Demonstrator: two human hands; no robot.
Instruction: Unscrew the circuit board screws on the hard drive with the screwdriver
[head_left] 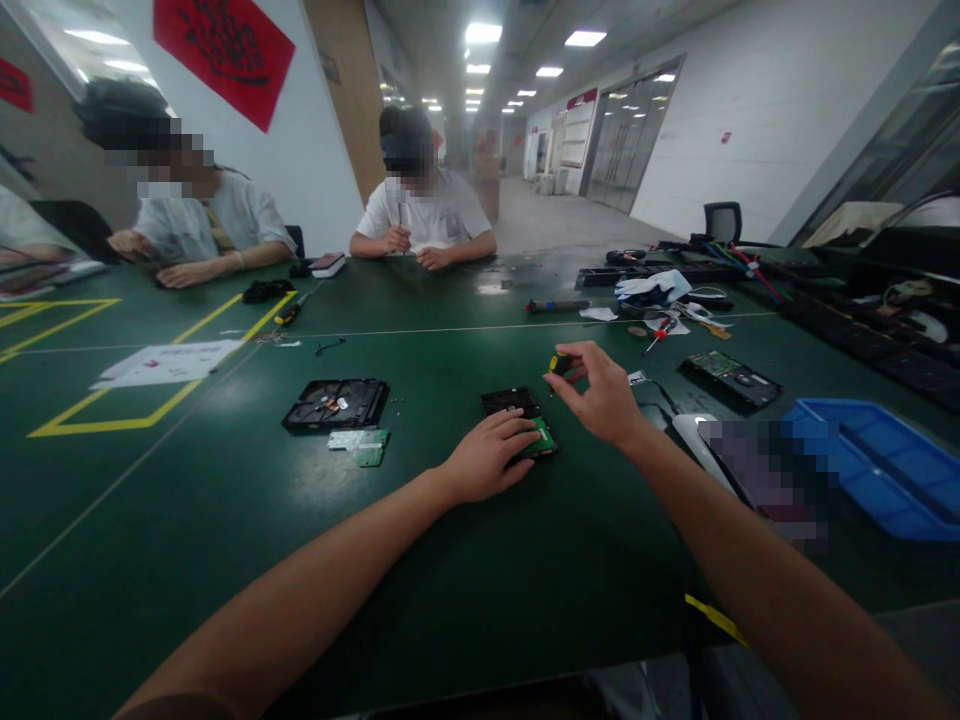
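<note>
A black hard drive [511, 401] with a green circuit board [541, 438] lies on the green table. My left hand [491, 455] rests over its near part, fingers extended across the board and covering some of it. Above and right of the drive, my right hand [600, 390] pinches a small yellow and black screwdriver [558, 364] between thumb and fingers; its tip is too small to make out. To the left sits another hard drive [335, 404], with a loose green board [360, 445] just in front of it and tiny screws beside it.
A third drive [731, 380], a blue tray [885, 465] and a phone-like object [705, 450] with a cable lie at right. Behind are a red screwdriver [661, 334], cloth [652, 287] and tools. Paper [169, 363] lies left. Two people sit across the table [420, 620]; another is partly visible at far left.
</note>
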